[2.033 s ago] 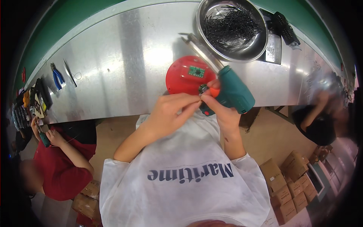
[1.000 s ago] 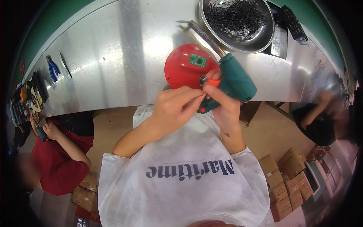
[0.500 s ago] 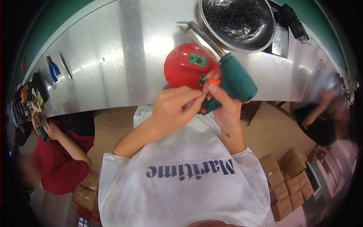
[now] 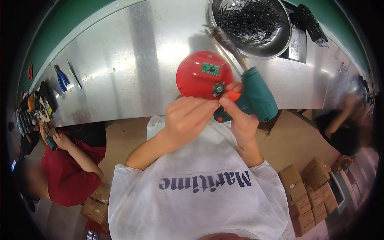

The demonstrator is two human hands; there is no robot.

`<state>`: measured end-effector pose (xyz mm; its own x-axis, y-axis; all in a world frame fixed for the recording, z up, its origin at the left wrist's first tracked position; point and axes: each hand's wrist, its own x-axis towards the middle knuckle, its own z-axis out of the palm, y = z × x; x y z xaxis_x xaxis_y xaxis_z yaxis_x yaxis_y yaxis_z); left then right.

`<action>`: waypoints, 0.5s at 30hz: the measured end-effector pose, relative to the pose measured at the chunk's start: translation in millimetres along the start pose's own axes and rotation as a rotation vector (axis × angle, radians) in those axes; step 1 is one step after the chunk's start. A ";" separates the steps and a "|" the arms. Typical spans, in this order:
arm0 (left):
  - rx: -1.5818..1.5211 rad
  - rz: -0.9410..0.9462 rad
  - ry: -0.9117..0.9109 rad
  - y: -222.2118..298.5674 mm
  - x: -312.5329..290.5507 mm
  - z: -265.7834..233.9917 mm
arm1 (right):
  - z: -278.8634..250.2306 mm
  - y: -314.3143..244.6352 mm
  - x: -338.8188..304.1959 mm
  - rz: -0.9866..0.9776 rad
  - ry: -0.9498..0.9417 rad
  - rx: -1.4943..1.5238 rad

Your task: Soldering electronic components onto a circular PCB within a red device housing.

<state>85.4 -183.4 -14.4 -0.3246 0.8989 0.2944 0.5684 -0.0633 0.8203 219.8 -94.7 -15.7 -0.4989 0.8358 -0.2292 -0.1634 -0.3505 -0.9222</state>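
My right hand (image 4: 242, 120) is wrapped round a green soldering gun (image 4: 260, 94) with an orange trigger. Its long metal tip and thin feed tube point up and away to the left, over the bench. My left hand (image 4: 188, 116) is closed in a pinch, its fingertips meeting the right thumb beside the gun's handle. Whatever lies between those fingertips is too small to make out. Just beyond both hands is a red round dished piece (image 4: 192, 82). On it lie a small green circuit board (image 4: 210, 69) and a little round metal-and-green component (image 4: 219, 88), close to my right fingers.
A steel bowl (image 4: 289, 34) of thin black wires stands at the far right of the metal bench (image 4: 120, 80). Blue-handled pliers (image 4: 61, 78) and tweezers (image 4: 74, 73) lie leftward. Co-workers sit on both sides; cardboard boxes (image 4: 306, 200) are stacked behind on the right.
The view has shifted slightly. The soldering gun has moved a little right, and the round component now shows clearly on the red piece. My hands stay pinched together.
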 end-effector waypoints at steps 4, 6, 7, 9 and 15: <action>0.075 0.012 0.038 -1.0 7.5 -2.5 | -2.1 -10.8 -0.5 0.124 0.038 0.074; 0.083 -0.103 0.065 -6.2 10.4 -1.5 | -11.7 -13.5 -3.7 0.120 0.040 0.056; 0.085 -0.105 0.068 -9.6 13.5 0.3 | -17.6 -15.2 -5.7 0.121 0.038 0.038; 0.003 -0.190 0.193 -16.2 20.4 4.4 | -29.0 -19.3 -9.6 0.134 0.013 0.021; 0.046 -0.233 0.128 -21.3 29.2 7.9 | -57.6 -23.3 -24.3 0.159 -0.037 -0.071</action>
<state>69.8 -152.4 -27.2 -0.5423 0.8244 0.1621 0.4995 0.1613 0.8512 284.7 -82.6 -6.6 -0.5446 0.7557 -0.3638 -0.0198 -0.4452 -0.8952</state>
